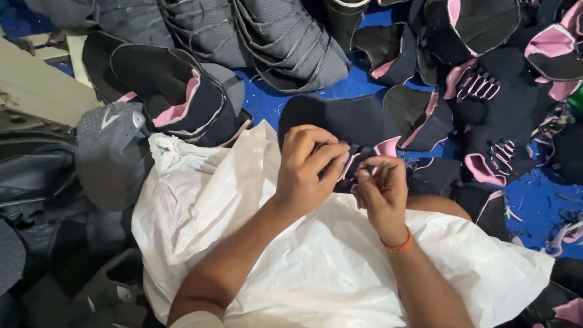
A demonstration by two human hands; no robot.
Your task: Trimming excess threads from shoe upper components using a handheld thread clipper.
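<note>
Both hands on one black-and-pink shoe upper [358, 130] over white plastic sheet [316, 255] — left hand [306, 167] clamped on it, right hand [382, 188] pinching its laces — more uppers [486, 91] nearby.

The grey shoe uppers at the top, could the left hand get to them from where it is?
Probably yes: the left hand holds a dark upper, but nothing blocks the way to the grey uppers.

Both forearms are bare from elbow to wrist. The left hand [306, 167] wears no ring, glove or band that shows. Just below the right hand [382, 191], an orange thread bracelet [396, 246] circles the wrist, thin and snug. Far down the left arm from the hand, at the frame's bottom edge, shows a pale rolled sleeve cuff [195, 319].
</note>
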